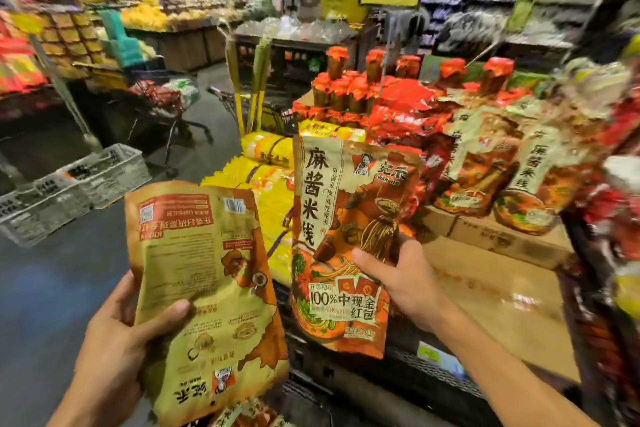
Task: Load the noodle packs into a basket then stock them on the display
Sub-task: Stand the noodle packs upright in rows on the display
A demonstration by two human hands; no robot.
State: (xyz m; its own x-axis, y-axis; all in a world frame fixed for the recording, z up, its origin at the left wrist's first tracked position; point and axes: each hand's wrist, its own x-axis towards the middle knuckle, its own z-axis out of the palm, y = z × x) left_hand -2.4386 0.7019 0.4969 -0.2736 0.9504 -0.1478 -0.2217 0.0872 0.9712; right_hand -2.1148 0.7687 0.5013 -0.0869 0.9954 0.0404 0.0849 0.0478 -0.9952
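Clearly mid-stocking, with two packs up in the air at the display. Risk first: slick film bags, each held by one edge only, so a slip or a twist out of the grip looks likely on the reach forward. Also upside down and back-side out in the left hand (pixel 114 340), that back-facing noodle pack (pixel 207 288), so a chance of landing wrong way round among the shelved packs (pixel 512 177). Crowded too, that row; a careless push could topple the leaning packs and the red bags behind them. Cardboard shelf (pixel 491 295) in front bare, with room for both.

Left hand: curled round the lower left edge of the back-facing noodle pack, thumb pressed across its printed side, fingers hidden behind. Right hand (pixel 405 277): gripping the front-facing noodle pack (pixel 346 236) at its right edge, thumb on the front, fingers behind, pack upright and just in front of the display. Grey crate (pixel 69 191) on the floor, well apart to the left.
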